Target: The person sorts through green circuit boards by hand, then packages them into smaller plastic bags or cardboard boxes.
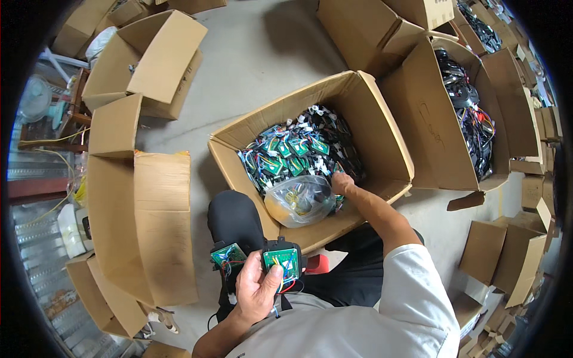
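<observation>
My left hand (253,292) is closed around a black plastic case with a green circuit board (286,259) in it, thumb on the board. Red, yellow and white wires trail from it. A second green board in a black case (227,254) lies beside it, by my left leg. My right hand (341,183) reaches into the open cardboard box (382,128), its fingers curled at the pile; what they grip is hidden. Several green circuit boards (298,146) with wires and white connectors fill the box. A clear plastic bag (301,200) lies at its near side.
An open carton of black parts and cables (471,119) stands to the right. Cardboard boxes (161,227) line the left, with another open carton (161,59) at the far left. Something red (317,264) shows between my legs.
</observation>
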The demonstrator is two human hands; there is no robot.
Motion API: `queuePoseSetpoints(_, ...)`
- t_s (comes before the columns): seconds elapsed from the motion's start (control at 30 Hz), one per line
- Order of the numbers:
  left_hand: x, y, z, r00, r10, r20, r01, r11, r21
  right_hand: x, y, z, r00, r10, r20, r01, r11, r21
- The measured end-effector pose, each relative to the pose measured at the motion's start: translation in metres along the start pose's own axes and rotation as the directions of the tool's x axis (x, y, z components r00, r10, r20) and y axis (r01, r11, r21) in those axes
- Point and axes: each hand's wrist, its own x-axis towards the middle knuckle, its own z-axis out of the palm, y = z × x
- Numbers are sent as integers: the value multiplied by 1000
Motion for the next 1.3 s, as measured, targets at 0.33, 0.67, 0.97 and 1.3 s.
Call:
queuePoseSetpoints(0.33,-2,-12,-5,999,5,-45,-5,1000,0,-10,-13,-27,996,-90,17,89,996,28)
queuePoseSetpoints(0.67,9,-3,11,999,-29,-27,23,983,-184,-45,41,-159,912,-165,-376,243,954,173)
queuePoseSetpoints(0.97,40,58,3,993,93,-66,-112,907,-405,-309,17,-267,88,-742,-665,612,567,-552)
queuePoseSetpoints(1.3,29,29,41,924,-28,381,233,832,-503,-390,-42,-213,-250,-721,-646,579,424,-697)
